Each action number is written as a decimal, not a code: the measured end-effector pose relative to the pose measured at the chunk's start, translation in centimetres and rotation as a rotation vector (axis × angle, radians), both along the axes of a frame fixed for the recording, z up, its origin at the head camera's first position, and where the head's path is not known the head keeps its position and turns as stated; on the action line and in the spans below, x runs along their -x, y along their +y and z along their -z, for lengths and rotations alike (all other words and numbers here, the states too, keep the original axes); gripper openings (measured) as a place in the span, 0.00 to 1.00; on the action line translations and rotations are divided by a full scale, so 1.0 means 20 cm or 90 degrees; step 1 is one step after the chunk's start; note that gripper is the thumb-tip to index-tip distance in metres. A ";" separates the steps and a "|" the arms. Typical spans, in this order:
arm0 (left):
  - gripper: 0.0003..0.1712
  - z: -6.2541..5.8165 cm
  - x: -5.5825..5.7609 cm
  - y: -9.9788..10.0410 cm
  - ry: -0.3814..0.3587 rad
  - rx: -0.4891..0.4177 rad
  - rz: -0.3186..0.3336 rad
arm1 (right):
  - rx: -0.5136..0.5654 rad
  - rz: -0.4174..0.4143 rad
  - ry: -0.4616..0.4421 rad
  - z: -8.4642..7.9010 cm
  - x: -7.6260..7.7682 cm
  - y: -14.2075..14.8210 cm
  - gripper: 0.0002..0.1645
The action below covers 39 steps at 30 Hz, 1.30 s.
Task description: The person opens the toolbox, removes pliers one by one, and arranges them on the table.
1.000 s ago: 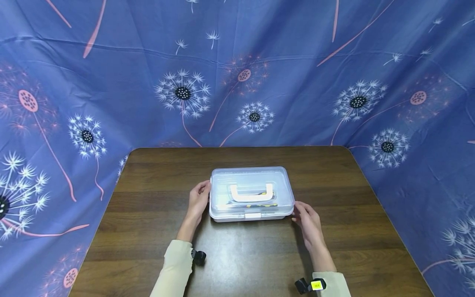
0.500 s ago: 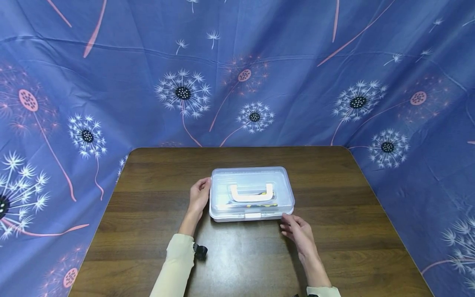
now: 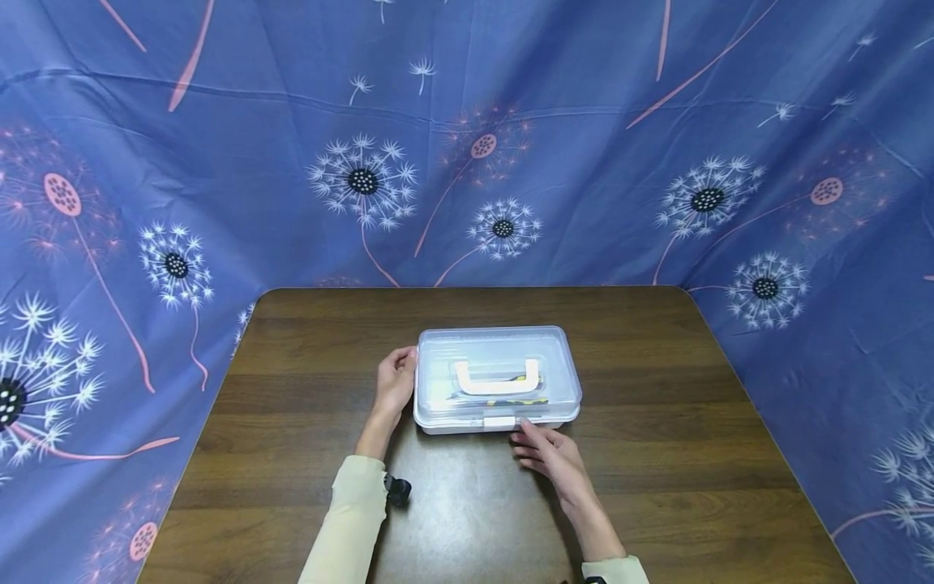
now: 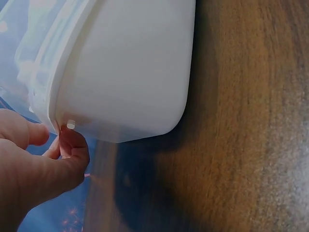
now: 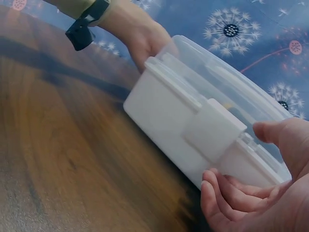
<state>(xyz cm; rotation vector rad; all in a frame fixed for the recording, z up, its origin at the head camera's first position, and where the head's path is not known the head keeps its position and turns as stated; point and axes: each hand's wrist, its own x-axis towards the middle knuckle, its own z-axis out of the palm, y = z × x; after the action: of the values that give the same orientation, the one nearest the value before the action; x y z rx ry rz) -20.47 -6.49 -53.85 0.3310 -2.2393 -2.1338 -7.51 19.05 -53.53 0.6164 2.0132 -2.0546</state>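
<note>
A storage box [image 3: 445,345] with a clear lid and a white base stands on the table in the head view, its lid down. On the lid lies a white handle [image 3: 499,388]; a white latch [image 3: 499,422] sits at the front. My left hand [image 3: 394,381] holds the rim at the box's left end, thumb above and curled fingers below in the left wrist view. My right hand [image 3: 558,462] is at the front, just right of the latch. In the right wrist view, its thumb [image 5: 266,131] is by the lid edge and its loosely bent fingers are near the base.
Dark and yellow items [image 3: 518,401] show through the lid, too blurred to name. The brown wooden table [image 3: 679,454] extends around the box. A blue cloth [image 3: 584,203] with dandelion prints hangs behind it and at both sides.
My right hand has slid left from the box's right end along its front to the latch. My left hand stays at the left end, and the box has not moved on the table.
</note>
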 end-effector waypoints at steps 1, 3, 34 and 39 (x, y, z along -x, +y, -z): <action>0.18 0.00 0.00 0.00 0.004 -0.001 -0.001 | -0.002 -0.009 -0.003 0.00 0.00 -0.01 0.38; 0.18 0.00 0.00 0.00 0.007 -0.002 -0.002 | 0.000 -0.023 -0.008 0.00 0.01 -0.02 0.40; 0.17 0.03 0.00 0.02 0.024 0.012 -0.038 | 0.042 -0.044 0.048 0.06 0.04 -0.05 0.33; 0.17 0.03 0.00 0.02 0.025 0.019 -0.036 | 0.030 -0.040 0.044 0.04 0.04 -0.06 0.34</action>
<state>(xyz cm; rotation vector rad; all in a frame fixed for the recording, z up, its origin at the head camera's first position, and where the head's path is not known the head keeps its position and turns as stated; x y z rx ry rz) -20.41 -6.08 -54.44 0.3425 -2.2113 -2.0584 -8.24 17.85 -54.33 0.4733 1.9871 -2.1074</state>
